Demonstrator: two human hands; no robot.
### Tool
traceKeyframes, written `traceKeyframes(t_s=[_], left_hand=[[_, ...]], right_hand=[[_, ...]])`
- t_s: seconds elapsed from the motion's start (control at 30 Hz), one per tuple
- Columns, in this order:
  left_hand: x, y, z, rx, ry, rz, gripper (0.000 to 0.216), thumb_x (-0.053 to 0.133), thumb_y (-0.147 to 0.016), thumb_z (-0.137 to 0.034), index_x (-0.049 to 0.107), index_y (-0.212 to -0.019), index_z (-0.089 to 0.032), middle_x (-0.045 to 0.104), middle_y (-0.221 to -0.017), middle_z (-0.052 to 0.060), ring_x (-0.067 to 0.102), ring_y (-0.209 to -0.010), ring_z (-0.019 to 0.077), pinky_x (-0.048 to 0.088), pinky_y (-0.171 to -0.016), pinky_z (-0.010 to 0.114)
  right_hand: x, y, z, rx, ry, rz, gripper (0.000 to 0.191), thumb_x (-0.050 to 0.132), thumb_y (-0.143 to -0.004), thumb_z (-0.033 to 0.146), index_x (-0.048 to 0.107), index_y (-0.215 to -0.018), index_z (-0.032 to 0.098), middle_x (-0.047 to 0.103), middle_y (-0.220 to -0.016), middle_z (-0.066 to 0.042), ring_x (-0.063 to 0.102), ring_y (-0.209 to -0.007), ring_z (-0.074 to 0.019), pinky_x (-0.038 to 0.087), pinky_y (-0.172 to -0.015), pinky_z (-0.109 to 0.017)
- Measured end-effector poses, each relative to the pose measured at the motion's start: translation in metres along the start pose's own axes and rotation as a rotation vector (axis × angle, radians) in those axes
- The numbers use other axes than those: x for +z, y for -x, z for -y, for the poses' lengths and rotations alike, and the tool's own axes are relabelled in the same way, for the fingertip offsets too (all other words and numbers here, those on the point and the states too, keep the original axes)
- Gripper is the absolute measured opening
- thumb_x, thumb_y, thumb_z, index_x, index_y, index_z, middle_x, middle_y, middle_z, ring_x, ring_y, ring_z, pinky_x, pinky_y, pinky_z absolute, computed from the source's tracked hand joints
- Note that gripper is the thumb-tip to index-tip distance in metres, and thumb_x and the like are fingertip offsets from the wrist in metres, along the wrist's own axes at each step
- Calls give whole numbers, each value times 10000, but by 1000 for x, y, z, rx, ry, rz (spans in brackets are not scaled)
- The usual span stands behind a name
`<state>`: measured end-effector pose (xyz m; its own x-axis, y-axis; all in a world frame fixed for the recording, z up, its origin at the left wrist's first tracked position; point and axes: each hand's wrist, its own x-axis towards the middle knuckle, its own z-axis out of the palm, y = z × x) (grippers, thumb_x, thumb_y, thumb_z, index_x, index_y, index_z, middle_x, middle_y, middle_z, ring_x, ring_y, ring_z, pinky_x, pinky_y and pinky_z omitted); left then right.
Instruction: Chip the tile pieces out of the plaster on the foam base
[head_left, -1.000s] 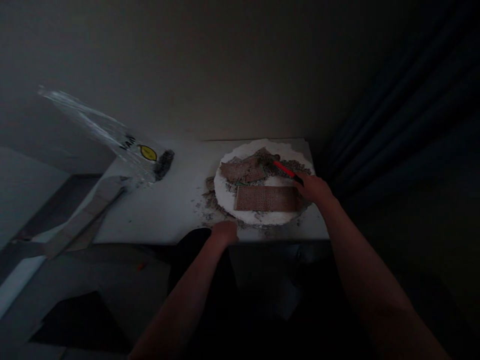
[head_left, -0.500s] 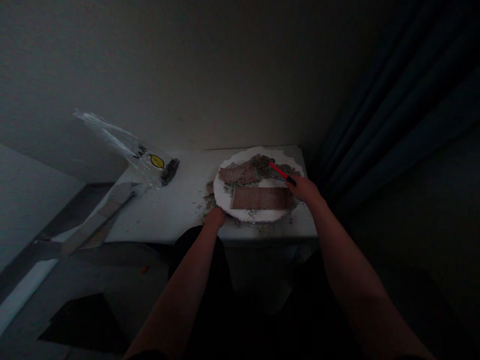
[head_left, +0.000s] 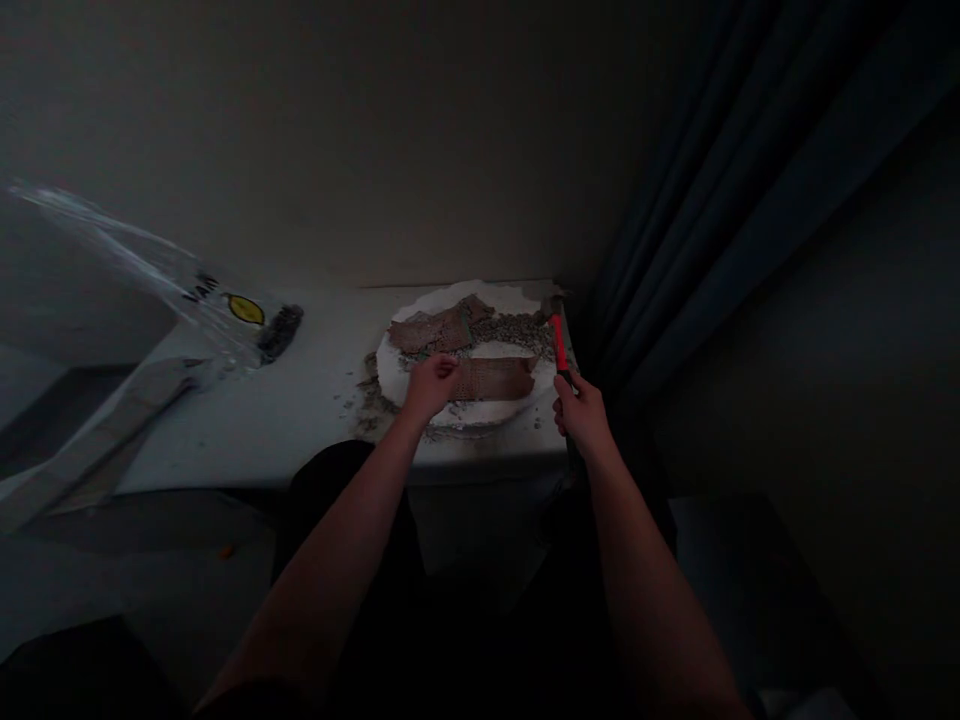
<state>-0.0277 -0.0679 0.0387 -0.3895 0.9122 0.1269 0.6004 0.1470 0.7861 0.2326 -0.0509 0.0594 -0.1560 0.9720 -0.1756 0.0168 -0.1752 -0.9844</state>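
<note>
A white round foam disc (head_left: pixel 491 296) lies on a white table (head_left: pixel 300 410) in dim light. On it rest brown perforated boards: a long one (head_left: pixel 499 378) near me, and broken pieces (head_left: pixel 439 328) further back beside grey crumbs (head_left: pixel 514 328). My left hand (head_left: pixel 429 385) is closed on the left end of the long board. My right hand (head_left: pixel 581 412) grips a red-handled tool (head_left: pixel 558 342) that points away from me, its head over the disc's far right edge.
A clear plastic bag (head_left: pixel 217 300) with a yellow label lies on the table's left part, with a pale strip (head_left: pixel 105 440) below it. Debris (head_left: pixel 367 400) is scattered left of the disc. A dark curtain (head_left: pixel 712 200) hangs at the right, the wall behind.
My left hand moved from the table's front edge up onto the long board. My right hand pulled back to the disc's right and swung the red tool more upright.
</note>
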Motion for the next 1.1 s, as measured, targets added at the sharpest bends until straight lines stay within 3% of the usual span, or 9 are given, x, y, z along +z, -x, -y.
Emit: traceKeyframes(t_s=[0.13, 0.27, 0.53, 0.9, 1.1], left_hand=[[61, -32, -25, 125, 193, 122, 109, 602, -739, -248, 613, -814, -170, 688, -818, 24, 639, -779, 145, 514, -782, 282], [87, -45, -28, 185, 117, 158, 75, 603, -732, -215, 610, -790, -167, 675, -792, 29, 626, -770, 156, 498, -765, 294], [91, -39, -18, 249, 57, 136, 126, 614, -795, -302, 620, -828, -180, 680, -822, 26, 620, -785, 147, 480, -767, 278], [91, -34, -24, 256, -1, 125, 115, 591, -820, -309, 617, -847, -200, 685, -824, 15, 618, -773, 150, 475, -753, 274], [89, -33, -26, 289, -59, 121, 107, 602, -813, -281, 633, -870, -196, 689, -831, 25, 622, -785, 161, 464, -748, 275]], right_hand=[[-20, -1, 6, 28, 6, -24, 425, 582, -836, 482, 597, -1136, 181, 387, -476, 115, 353, -331, -64, 271, -322, -174], [-26, -7, 14, 46, 0, -65, 375, 574, -859, 436, 597, -1123, 170, 384, -463, 114, 355, -330, -65, 274, -319, -174], [-27, -7, 15, 38, 17, -44, 403, 592, -868, 439, 596, -1167, 169, 390, -467, 113, 352, -331, -60, 279, -323, -174], [-26, -6, 13, 37, 69, -24, 395, 585, -862, 436, 603, -1149, 166, 393, -477, 106, 362, -327, -63, 272, -325, -178], [-28, 1, 15, -36, 123, -2, 378, 552, -875, 420, 602, -1161, 179, 400, -489, 85, 369, -351, -79, 288, -329, -190]])
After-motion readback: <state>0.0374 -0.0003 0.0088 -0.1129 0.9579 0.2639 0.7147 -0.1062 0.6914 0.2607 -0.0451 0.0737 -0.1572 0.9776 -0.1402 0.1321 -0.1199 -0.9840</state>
